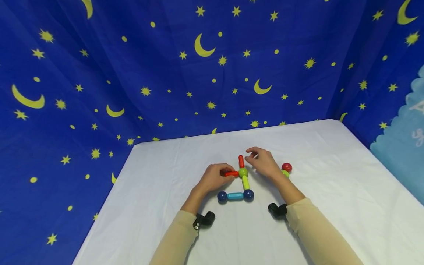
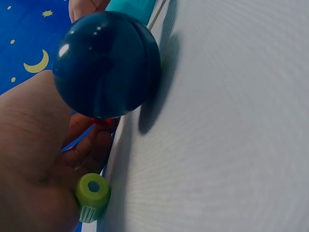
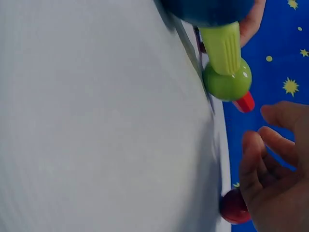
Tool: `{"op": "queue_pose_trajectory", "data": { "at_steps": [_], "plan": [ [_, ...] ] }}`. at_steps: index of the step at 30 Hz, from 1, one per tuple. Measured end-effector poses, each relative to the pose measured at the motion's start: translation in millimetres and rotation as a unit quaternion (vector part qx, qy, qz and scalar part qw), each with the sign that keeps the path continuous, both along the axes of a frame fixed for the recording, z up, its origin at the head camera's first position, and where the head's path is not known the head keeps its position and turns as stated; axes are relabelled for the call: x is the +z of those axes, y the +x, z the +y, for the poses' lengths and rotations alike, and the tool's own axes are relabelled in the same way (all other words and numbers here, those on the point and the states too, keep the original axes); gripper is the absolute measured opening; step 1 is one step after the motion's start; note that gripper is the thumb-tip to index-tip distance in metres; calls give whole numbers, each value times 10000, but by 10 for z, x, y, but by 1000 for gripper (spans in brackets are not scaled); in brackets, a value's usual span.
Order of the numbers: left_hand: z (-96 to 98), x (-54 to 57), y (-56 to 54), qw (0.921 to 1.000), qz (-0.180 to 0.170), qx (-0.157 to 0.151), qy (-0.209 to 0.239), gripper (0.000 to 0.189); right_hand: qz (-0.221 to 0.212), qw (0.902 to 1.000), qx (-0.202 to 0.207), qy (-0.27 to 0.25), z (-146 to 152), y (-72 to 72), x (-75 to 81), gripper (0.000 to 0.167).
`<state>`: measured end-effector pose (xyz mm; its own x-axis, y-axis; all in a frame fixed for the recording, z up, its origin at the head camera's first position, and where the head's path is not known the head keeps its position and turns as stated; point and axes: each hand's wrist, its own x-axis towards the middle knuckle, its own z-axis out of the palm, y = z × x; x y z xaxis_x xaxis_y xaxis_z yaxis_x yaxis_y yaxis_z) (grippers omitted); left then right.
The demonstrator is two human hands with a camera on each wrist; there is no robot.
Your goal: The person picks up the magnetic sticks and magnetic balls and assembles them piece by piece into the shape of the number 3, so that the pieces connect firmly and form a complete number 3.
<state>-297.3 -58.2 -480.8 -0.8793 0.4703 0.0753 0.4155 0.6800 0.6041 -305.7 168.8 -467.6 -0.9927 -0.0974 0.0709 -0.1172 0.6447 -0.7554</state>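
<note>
My left hand (image 1: 213, 179) grips a red rod (image 1: 233, 173) near its left end, its fingers hiding part of it. That rod's other end meets a green ball (image 1: 243, 172). A second red rod (image 1: 241, 161) points away from the ball, and a yellow-green rod (image 1: 245, 182) runs back from it to a dark blue ball (image 1: 248, 195). A light blue rod (image 1: 235, 196) links this to another dark blue ball (image 1: 222, 197). Just right of the far red rod, my right hand (image 1: 263, 162) hovers with loosely bent fingers, holding nothing.
Beyond the right wrist lie a red ball (image 1: 286, 167) and a green piece (image 1: 285, 173), partly hidden by the arm. A yellow-green piece with a hole (image 2: 93, 195) shows beside the left palm. Blue star-patterned cloth (image 1: 232, 73) hangs behind the white table (image 1: 132, 221).
</note>
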Motion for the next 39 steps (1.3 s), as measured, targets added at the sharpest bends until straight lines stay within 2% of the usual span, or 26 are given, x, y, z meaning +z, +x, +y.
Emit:
{"op": "queue_pose_trajectory", "data": {
  "at_steps": [6, 9, 12, 15, 20, 24, 29, 33, 39],
  "plan": [
    [9, -6, -20, 9999, 107, -74, -27, 22, 718, 9957, -252, 532, 74, 27, 95, 30],
    [-3, -18, -12, 10000, 75, -25, -37, 22, 1049, 9902, -441, 815, 90, 46, 113, 27],
    [-3, -23, -4, 10000, -3, 49, -25, 21, 1205, 9824, -757, 1209, 126, 62, 109, 26],
    [-4, -22, 3, 9999, -40, 98, -37, 22, 953, 9771, -923, 1664, 173, 75, 114, 30],
    [-3, -14, 11, 10000, -57, 72, -13, 22, 113, 9779, -504, 2026, 259, 82, 134, 39],
    [-3, -12, 8, 10000, -31, 59, -56, 22, -248, 9812, -239, 1898, 290, 71, 129, 37],
    [-2, -11, 8, 9999, -93, 34, -50, 21, -241, 9855, -422, 1627, 281, 58, 88, 43],
    [-7, -4, 14, 9998, -132, 80, -90, 22, -400, 9919, -602, 1040, 250, 26, 66, 49],
    [0, 3, 14, 9998, -139, 94, -81, 22, -555, 9966, -497, 341, 198, -8, 88, 46]
  ]
}}
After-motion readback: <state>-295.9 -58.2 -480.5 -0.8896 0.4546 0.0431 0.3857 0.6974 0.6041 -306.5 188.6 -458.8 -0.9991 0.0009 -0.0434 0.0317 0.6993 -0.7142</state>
